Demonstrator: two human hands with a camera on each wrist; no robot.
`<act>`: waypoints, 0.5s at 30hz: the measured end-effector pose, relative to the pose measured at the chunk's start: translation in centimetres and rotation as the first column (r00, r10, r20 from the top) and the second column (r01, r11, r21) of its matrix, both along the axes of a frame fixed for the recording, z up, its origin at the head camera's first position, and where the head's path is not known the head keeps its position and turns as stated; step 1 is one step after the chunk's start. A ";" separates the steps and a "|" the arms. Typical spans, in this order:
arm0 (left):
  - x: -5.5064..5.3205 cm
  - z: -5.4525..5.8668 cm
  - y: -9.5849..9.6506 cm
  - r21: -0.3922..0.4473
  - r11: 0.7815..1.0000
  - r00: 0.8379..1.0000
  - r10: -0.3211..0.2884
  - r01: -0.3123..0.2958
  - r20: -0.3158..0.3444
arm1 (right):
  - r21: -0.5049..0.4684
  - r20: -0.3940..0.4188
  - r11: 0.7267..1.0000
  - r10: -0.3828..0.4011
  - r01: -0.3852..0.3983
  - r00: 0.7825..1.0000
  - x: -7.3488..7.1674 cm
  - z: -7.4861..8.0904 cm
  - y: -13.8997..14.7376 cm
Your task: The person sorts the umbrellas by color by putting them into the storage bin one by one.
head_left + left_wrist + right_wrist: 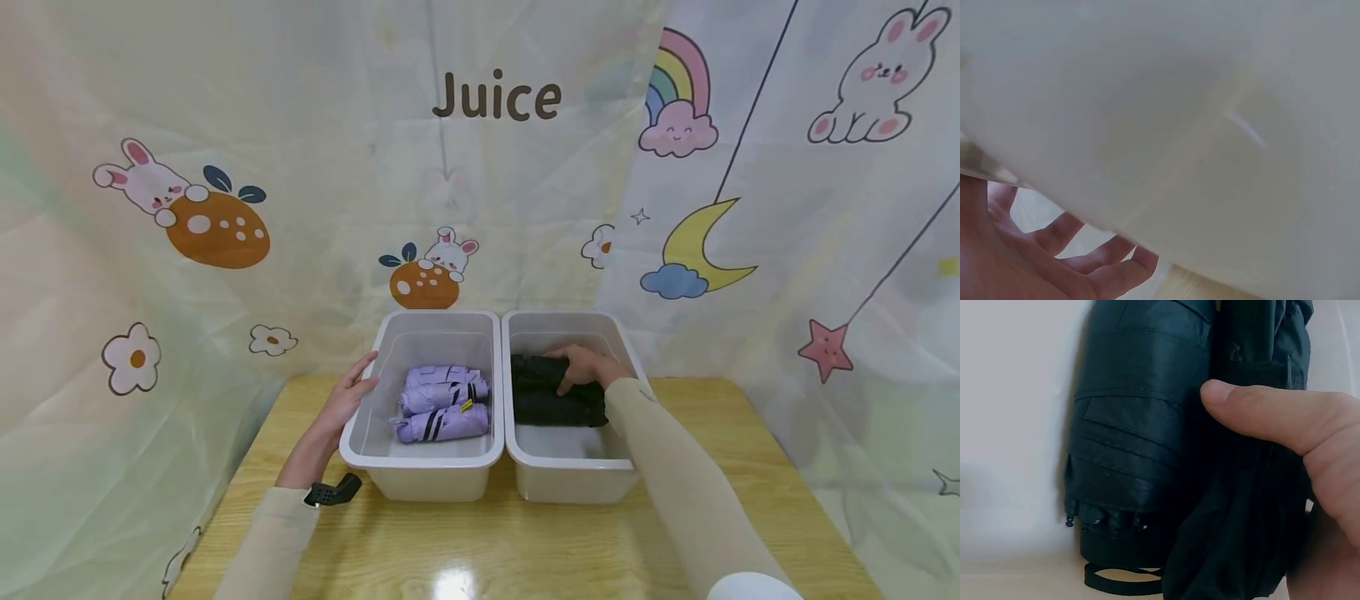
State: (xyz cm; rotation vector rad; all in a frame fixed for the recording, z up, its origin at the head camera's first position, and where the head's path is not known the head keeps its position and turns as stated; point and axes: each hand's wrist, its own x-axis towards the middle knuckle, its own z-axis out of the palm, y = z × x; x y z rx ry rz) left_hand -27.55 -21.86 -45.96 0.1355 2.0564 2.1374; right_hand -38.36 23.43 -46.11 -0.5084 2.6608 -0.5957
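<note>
My right hand (588, 367) reaches into the right bin (573, 461) and grips a black folding umbrella (1250, 481). The thumb (1254, 409) lies across its near side; the other fingers reach over the far side, mostly hidden. Alongside it, nearer me, lies another black folding umbrella (558, 410), with rib tips and a wrist loop at one end in the right wrist view. My left hand (347, 404) rests at the outer left side of the left bin (420, 461), fingers loosely spread by its rim. In the left wrist view the bin's pale wall (1210, 156) fills most of the picture.
Several folded purple umbrellas (442, 423) with black stripes lie in the left bin. Both bins stand side by side on a wooden table (480, 550). A printed curtain (510, 183) hangs close behind them.
</note>
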 end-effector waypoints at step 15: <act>-0.3 1.1 0.2 0.007 1.000 1.000 -0.008 0.008 0.018 | -0.061 0.040 0.997 0.041 -0.039 0.998 0.0 3.6 0.4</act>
